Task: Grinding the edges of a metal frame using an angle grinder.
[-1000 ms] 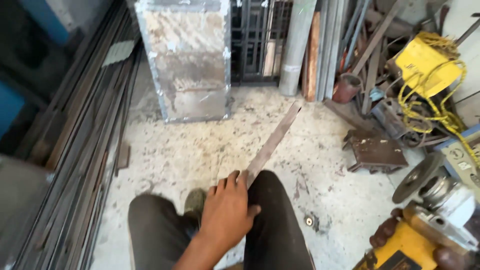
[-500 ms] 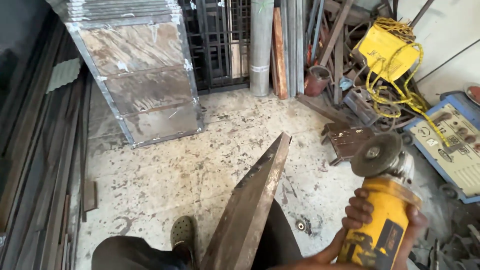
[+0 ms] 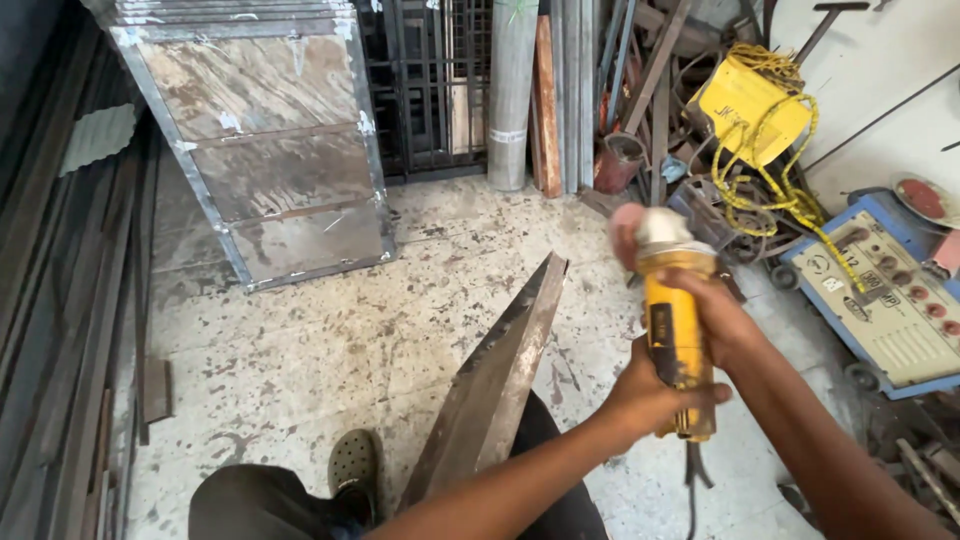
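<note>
Yellow-bodied angle grinder: held in both hands, raised just to the right of the steel angle bar and above the floor. The right hand is wrapped around the upper body, just behind the pale gear head, which appears blurred. The left hand is closed around the lower end of the body, near the point where the black cord exits and hangs down.

The angle bar is the reference item. It rests across the person's lap, and its far end points up and away over the speckled concrete floor. Neither hand touches it. Beyond the bar's left side, a framed metal panel leans upright. To the right of the bar sits a blue-and-cream welding machine.

Progress, as judged: tool picked up and gripped; disc apart from the bar; no sparks visible; whether any cut mark exists cannot be determined. Contact with the bar appears not yet made.
</note>
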